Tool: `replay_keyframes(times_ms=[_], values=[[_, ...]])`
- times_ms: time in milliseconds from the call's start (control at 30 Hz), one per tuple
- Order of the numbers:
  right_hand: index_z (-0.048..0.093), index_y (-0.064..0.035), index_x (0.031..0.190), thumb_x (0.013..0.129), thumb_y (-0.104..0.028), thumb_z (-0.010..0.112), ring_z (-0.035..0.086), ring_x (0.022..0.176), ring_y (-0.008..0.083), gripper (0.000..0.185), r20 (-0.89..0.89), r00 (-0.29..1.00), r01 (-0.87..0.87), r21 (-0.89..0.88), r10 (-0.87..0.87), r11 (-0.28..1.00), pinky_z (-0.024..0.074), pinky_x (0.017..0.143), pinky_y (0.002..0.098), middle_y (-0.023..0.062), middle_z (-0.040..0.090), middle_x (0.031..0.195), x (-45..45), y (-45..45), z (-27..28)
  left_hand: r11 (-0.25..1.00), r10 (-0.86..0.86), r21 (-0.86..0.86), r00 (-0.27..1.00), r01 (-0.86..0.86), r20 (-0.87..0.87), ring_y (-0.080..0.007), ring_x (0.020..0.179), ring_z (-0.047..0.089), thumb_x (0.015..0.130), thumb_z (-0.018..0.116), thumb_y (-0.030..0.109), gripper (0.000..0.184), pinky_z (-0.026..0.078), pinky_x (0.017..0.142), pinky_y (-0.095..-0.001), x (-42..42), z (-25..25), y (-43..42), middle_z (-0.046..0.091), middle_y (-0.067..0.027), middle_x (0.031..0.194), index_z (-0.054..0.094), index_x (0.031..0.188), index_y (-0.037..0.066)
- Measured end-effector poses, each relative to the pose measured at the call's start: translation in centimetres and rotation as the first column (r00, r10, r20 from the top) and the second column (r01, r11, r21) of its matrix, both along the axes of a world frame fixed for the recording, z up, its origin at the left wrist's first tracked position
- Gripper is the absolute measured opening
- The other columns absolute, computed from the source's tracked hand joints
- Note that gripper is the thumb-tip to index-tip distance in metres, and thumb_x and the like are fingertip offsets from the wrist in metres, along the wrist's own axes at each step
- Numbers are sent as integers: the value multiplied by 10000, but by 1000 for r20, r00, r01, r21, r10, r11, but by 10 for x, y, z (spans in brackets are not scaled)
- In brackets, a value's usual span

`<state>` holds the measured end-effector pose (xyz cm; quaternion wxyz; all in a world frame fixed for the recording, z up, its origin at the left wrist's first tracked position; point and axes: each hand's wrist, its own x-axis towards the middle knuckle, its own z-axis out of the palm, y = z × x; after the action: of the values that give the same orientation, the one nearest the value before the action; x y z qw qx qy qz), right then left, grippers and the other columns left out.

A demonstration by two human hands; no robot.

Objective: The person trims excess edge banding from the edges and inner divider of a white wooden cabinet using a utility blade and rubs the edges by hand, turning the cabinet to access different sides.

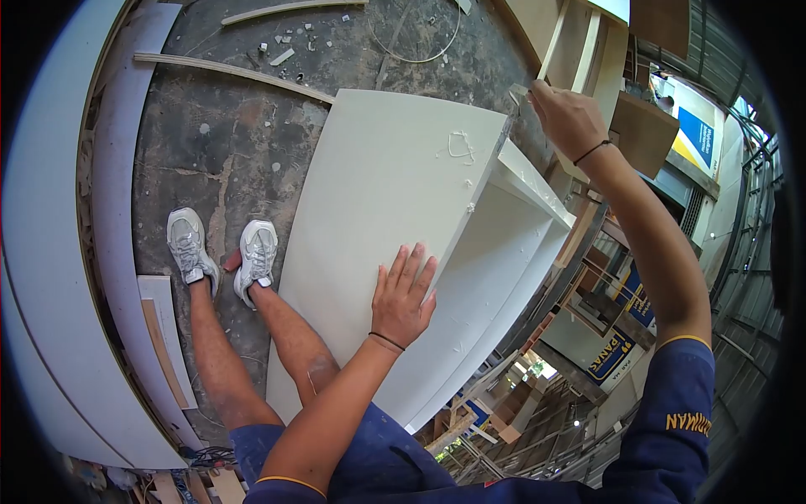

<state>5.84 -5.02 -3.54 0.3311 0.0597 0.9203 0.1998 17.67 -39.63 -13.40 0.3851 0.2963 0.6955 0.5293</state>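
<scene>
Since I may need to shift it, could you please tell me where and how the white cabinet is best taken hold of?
I'd grip the white cabinet by its top panel's edge at the open side, coming from the picture's right: fingers could curl under there, while the broad face under the left hand is flat.

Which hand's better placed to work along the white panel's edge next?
Right, most likely. The right hand already grips a small flat tool beside a corner of the white panel. The left hand lies spread on the panel's face, empty, better placed for steadying.
</scene>
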Motion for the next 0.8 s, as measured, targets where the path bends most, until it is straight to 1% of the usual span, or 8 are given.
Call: replay_keyframes(times_ms=[67,133,200,333,467,533,600,800], values=[[515,-92,902,888,-155,476,634,656,283,76,-15,1000,-19,-220,16,975,484,555,400,103,604,661,2,-41,7,1000,5,-2,1000,-5,-2,-330,1339,341,773,615,147,620,351,1001,-539,-1,-2,2,372,-115,1447,431,1364,144],[495,-93,889,873,-152,497,635,657,290,61,160,977,-66,-395,140,916,489,566,400,109,598,663,16,-78,6,1000,-15,-2,1000,15,-1,-331,1339,341,773,613,146,618,351,1000,-540,1,0,-1,372,-115,1447,431,1364,141],[498,-86,897,874,-161,505,633,633,296,79,146,977,-85,-387,152,918,488,551,409,116,592,636,17,-64,0,1000,-6,0,1000,6,0,-328,1340,341,773,612,143,618,352,999,-542,0,0,0,372,-112,1448,432,1363,146],[530,-87,862,897,-184,507,623,613,289,106,110,994,-12,51,6,999,473,518,415,112,602,646,-21,-1,-2,1000,-3,3,1000,3,-7,-327,1341,340,772,611,139,616,353,998,-542,2,-1,-2,372,-112,1448,434,1362,146],[500,-84,889,906,-195,489,619,599,311,112,167,976,-81,-331,143,940,471,533,431,120,596,616,13,-59,2,1000,-14,-1,1000,14,16,-328,1341,338,773,610,139,613,345,1007,-534,3,1,-2,371,-115,1448,436,1361,142],[504,-86,884,904,-195,494,617,596,314,111,139,983,-65,-349,121,935,468,527,431,119,594,613,12,-52,0,1000,-11,-3,1000,11,-2,-328,1342,338,774,610,139,612,342,1011,-530,-1,-2,0,372,-117,1447,436,1360,139],[509,-86,886,909,-197,489,617,597,316,115,75,997,-29,-3,29,1000,466,523,434,123,594,614,-9,-5,-3,1000,-8,4,1000,8,9,-328,1341,339,773,616,141,618,341,1011,-531,0,-1,-1,371,-118,1447,432,1363,145],[502,-101,903,921,-240,474,598,588,334,143,247,964,-31,-258,97,966,449,515,442,121,577,603,6,-62,4,1000,3,3,1000,-3,-8,-330,1340,340,773,622,148,626,352,997,-542,4,-3,0,372,-118,1447,425,1368,157]])
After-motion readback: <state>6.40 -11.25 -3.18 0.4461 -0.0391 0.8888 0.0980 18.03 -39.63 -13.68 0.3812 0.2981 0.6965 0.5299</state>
